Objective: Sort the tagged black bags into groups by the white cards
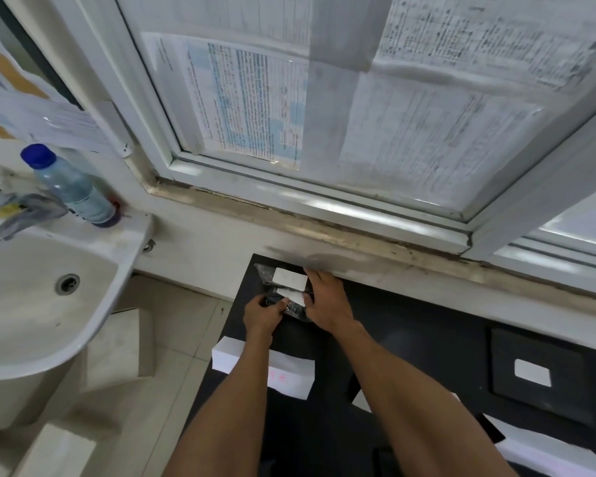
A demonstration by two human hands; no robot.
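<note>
Two small black bags with white cards lie at the far left corner of the black table point(410, 339). The far bag's white card point(289, 277) faces up. Just in front of it, the near black bag point(295, 309) has its own white card point(291, 295). My left hand point(264, 313) pinches the left end of this near bag. My right hand point(326, 301) rests on the right side of both bags, fingers spread toward the wall. Another black bag point(541, 373) with a white card lies alone at the right.
A white foam block point(289, 373) with pink writing sits under my left forearm near the table's left edge. More white pieces lie at the lower right. A white sink point(31, 297) with a water bottle point(73, 187) stands left. The window sill runs behind the table.
</note>
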